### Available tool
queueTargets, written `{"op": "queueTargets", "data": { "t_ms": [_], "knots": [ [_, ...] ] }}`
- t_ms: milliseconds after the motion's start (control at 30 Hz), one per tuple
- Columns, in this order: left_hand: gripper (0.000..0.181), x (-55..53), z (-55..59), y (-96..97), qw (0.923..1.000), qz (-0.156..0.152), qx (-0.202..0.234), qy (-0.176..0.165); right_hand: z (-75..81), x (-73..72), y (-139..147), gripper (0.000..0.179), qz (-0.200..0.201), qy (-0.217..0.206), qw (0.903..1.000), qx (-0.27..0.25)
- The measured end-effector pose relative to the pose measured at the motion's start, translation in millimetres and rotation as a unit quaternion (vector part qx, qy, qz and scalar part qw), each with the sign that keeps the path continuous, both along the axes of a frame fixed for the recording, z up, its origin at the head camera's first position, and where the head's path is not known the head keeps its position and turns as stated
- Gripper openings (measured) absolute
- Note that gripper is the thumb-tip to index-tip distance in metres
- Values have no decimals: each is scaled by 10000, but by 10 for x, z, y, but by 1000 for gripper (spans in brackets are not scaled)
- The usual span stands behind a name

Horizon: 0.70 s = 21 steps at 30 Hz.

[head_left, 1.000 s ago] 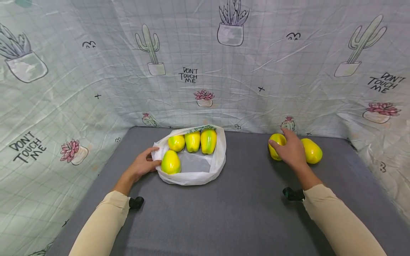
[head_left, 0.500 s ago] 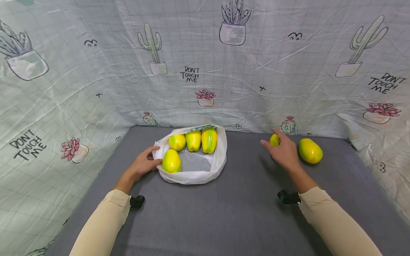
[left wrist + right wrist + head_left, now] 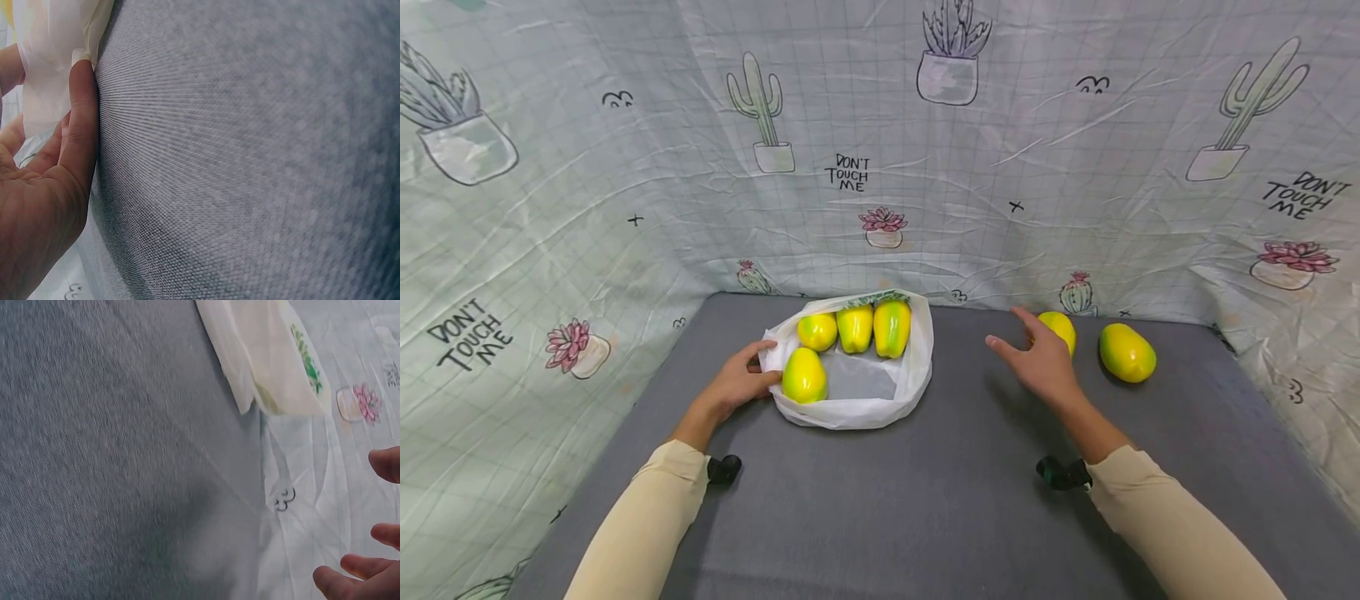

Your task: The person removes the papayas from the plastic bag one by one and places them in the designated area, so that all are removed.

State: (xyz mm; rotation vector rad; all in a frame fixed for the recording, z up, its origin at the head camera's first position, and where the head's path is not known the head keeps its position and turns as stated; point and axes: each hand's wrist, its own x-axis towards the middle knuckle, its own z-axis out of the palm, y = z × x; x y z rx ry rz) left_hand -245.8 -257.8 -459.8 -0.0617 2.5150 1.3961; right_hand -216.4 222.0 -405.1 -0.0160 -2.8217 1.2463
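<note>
A white bag lies on the grey surface with its mouth spread, several shiny yellow-green fruits inside it. My left hand holds the bag's left side, the white material between thumb and fingers in the left wrist view. To the right, my right hand hovers with fingers spread and nothing between them. Behind it, partly hidden, is a yellow-green fruit. Another yellow-green fruit lies farther right. The right wrist view shows spread fingertips, apart from the bag.
A grey cloth-covered table carries everything. Close behind the bag and fruits rises a pale curtain printed with cacti and lettering, which also runs along both sides.
My right hand has moved left, away from the two fruits on the right, which stay on the table. My left hand keeps its place on the bag.
</note>
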Motion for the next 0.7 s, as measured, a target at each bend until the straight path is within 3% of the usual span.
{"op": "queueTargets", "data": {
  "t_ms": [200,700],
  "knots": [
    [73,-1,15,2,10000,12,0,-24,13,46,-115,81,188,-66,9992,-340],
    [74,0,5,2,10000,29,47,-46,1,138,-381,76,407,-105,9978,-505]
  ]
}}
